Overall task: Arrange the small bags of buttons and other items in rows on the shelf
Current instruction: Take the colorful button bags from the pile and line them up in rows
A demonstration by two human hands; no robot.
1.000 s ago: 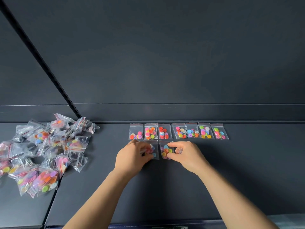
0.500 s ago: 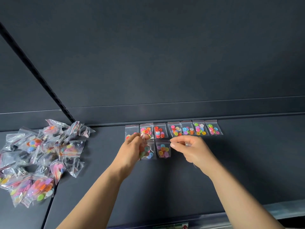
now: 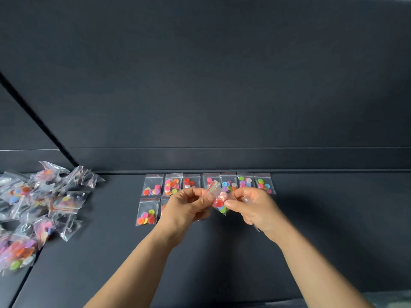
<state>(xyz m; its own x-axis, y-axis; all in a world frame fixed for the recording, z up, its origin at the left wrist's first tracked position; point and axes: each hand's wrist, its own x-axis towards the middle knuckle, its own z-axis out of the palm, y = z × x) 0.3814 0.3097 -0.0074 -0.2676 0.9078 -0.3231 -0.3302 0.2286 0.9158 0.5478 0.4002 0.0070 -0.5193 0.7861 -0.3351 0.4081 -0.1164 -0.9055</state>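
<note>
A back row of several small clear bags of coloured buttons lies along the rear of the dark shelf. In front of it, a second row starts with one bag at the left and another partly hidden behind my left hand. Both hands hold one small bag of buttons lifted above the shelf: my left hand pinches its red-lined top edge, and my right hand pinches its right side. Another clear bag seems tucked under my right palm.
A loose pile of unsorted bags lies at the left, across a seam between shelf panels. A slotted upright runs diagonally up the back wall. The shelf's front edge is at the bottom.
Both hands have risen off the second row and come together, now holding one bag between them above the shelf. The leftmost bag of the second row is uncovered.
</note>
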